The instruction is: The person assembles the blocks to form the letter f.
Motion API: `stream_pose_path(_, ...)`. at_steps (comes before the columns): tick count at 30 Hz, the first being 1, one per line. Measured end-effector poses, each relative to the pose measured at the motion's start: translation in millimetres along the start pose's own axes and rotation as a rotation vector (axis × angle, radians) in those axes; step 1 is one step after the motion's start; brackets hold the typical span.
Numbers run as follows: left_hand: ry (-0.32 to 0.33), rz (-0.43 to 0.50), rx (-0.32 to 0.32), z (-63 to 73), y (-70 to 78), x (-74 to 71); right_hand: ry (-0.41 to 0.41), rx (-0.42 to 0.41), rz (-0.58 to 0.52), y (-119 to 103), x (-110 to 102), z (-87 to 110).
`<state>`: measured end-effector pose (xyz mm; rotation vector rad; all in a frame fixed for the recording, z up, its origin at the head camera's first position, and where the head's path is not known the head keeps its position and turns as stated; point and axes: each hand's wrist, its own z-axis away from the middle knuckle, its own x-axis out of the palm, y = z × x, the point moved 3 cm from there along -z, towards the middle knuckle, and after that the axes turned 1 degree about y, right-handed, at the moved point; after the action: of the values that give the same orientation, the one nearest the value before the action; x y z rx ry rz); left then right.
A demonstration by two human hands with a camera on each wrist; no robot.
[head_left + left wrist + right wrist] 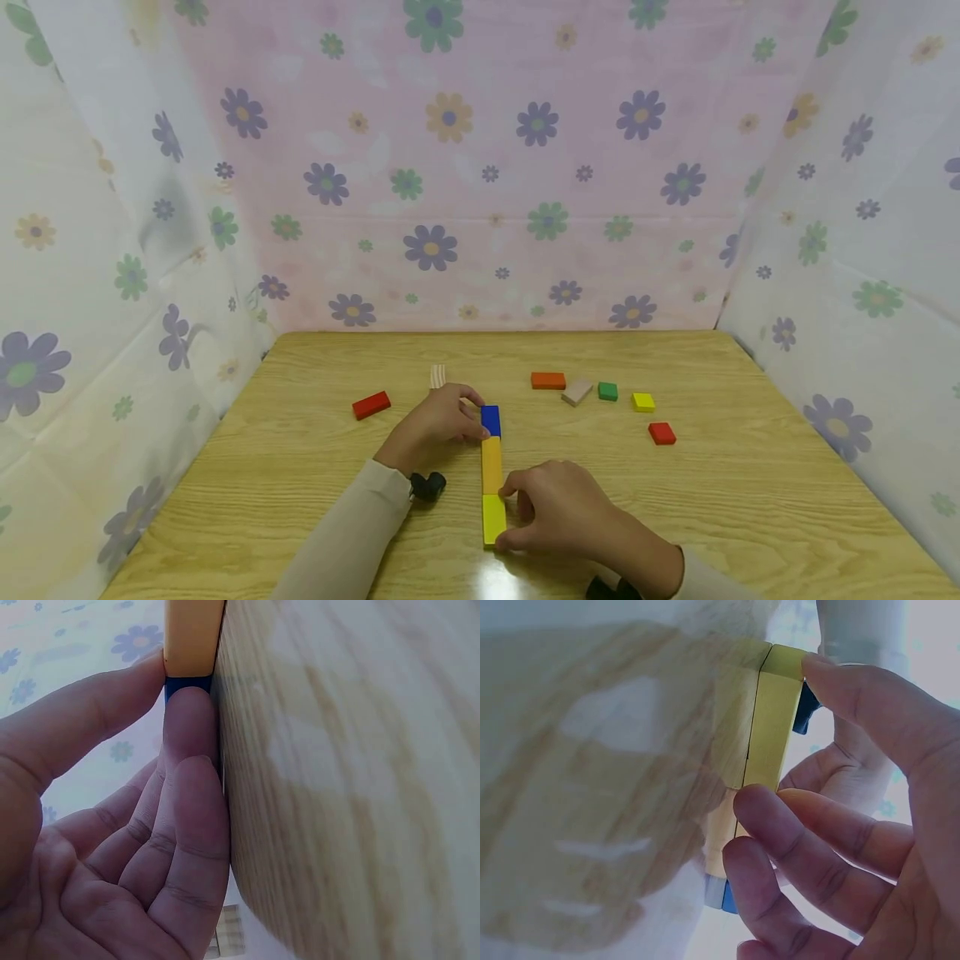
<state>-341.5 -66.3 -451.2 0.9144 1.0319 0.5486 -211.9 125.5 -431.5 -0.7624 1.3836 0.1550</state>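
Three blocks lie end to end in a straight row on the wooden table (300, 492): a blue block (491, 416) at the far end, an orange-yellow block (491, 467) in the middle, a yellow block (494, 521) nearest me. My left hand (441, 417) holds the blue block from its left, thumb by the seam with the orange-yellow one; its fingers cover most of the blue side in the left wrist view. With thumb at the near end and fingertips along the right side, my right hand (566, 510) holds the yellow block (772, 720).
A red block (372, 405) and a striped piece (438, 376) lie beyond my left hand. Farther right are an orange-red block (548, 381), a plain wooden block (577, 392), a green block (607, 391), a small yellow block (642, 402) and a red piece (662, 433). Flowered cloth (487, 192) surrounds the table.
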Motion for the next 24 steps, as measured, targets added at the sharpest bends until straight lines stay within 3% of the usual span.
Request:
stream_pose_path(9,0.01,-0.002,-0.009,2.0,2.6,-0.5,0.01,-0.01,-0.014,1.4,-0.1,-1.0)
stream_pose_path(24,0.008,0.002,-0.014,0.3,0.6,-1.3,0.114,-0.042,0.02,11.5,-20.0,-6.9)
